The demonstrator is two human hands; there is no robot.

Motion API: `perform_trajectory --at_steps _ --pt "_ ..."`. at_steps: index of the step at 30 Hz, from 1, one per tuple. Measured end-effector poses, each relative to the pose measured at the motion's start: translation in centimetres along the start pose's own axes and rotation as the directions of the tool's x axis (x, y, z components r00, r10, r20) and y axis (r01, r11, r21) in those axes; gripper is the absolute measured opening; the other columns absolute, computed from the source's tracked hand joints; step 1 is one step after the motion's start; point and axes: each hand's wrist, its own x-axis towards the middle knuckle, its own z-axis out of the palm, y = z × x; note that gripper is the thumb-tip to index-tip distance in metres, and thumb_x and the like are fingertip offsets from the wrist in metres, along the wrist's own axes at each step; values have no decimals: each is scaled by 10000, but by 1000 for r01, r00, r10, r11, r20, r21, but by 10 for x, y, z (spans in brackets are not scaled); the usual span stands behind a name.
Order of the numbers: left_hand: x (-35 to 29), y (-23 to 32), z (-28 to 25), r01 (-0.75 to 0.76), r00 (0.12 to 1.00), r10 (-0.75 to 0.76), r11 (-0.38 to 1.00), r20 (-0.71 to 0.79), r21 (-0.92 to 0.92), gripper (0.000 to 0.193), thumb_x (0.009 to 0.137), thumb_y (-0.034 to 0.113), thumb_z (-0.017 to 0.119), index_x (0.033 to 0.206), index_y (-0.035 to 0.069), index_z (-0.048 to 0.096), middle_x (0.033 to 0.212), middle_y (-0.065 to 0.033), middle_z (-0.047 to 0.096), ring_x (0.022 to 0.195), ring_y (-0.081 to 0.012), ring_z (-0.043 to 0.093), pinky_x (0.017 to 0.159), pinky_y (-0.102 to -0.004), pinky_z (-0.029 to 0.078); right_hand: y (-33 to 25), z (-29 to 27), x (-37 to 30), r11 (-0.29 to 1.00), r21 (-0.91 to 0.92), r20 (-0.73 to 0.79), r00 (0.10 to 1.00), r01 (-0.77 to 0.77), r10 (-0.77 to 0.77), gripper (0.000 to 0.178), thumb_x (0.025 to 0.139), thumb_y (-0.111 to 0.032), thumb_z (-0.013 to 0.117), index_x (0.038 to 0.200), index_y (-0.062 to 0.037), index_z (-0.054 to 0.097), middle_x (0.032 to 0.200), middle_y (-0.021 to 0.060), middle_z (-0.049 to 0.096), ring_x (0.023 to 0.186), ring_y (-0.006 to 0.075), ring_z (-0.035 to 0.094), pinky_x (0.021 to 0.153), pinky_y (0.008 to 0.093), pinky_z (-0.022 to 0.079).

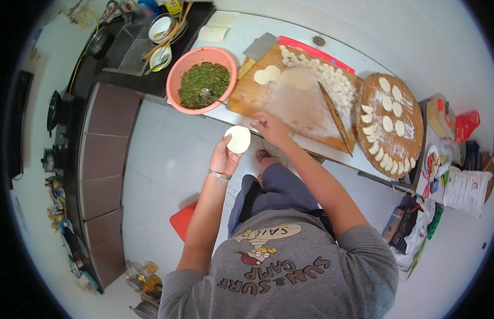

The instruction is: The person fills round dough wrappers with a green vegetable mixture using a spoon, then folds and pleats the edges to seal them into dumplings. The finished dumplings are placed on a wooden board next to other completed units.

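My left hand (pixel 223 158) is closed on a round, pale dumpling wrapper (pixel 238 140), held flat over the floor in front of the table. My right hand (pixel 271 129) is beside the near edge of the wooden board (pixel 246 101), fingers loosely bent and apart, nothing seen in them. Left of the board, a pink bowl (pixel 175 100) holds chopped green filling (pixel 204 80) with a metal spoon (pixel 206 93) resting in it. On the floured board lie a few flat wrappers (pixel 266 75), many small dough pieces (pixel 332 77) and a wooden rolling pin (pixel 335 118).
A round wooden board (pixel 375 95) at the right bears folded dumplings (pixel 388 162) and loose wrappers. A cleaver (pixel 261 47) lies by the main board's far left corner. Bowls with chopsticks (pixel 164 40) stand beside the sink (pixel 131 50). A red stool (pixel 183 220) is on the floor.
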Motion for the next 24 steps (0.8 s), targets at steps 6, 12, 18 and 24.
perform_trajectory --at_steps 6,12,18,24 --pt "20 74 -41 -27 999 27 1000 -47 15 302 937 138 458 1186 -33 462 1161 -157 582 1059 -250 593 922 -383 496 -19 92 73 495 757 208 876 -426 436 420 795 -235 716 1088 27 568 799 60 612 639 137 589 551 263 464" --pt "61 155 -61 -6 1000 10 993 -29 119 324 935 154 456 1202 -30 454 1177 -162 573 1074 -252 583 929 -384 490 -19 135 135 481 871 -56 951 -103 304 265 834 -164 672 1022 14 613 743 36 614 586 85 542 508 203 406" --pt "108 224 -77 26 998 -16 985 -57 169 340 931 147 443 1220 -31 438 1195 -166 561 1093 -263 570 934 -385 485 -46 143 150 967 253 -190 982 28 22 231 880 -155 598 1055 -7 624 798 72 599 707 193 579 635 294 477" --pt "155 268 -95 210 976 -216 960 13 188 357 921 136 446 1234 -35 428 1212 -167 550 1104 -279 562 938 -400 483 -58 123 139 831 -461 -99 913 311 -397 256 749 -20 597 1004 4 619 885 108 575 859 284 574 737 363 488"
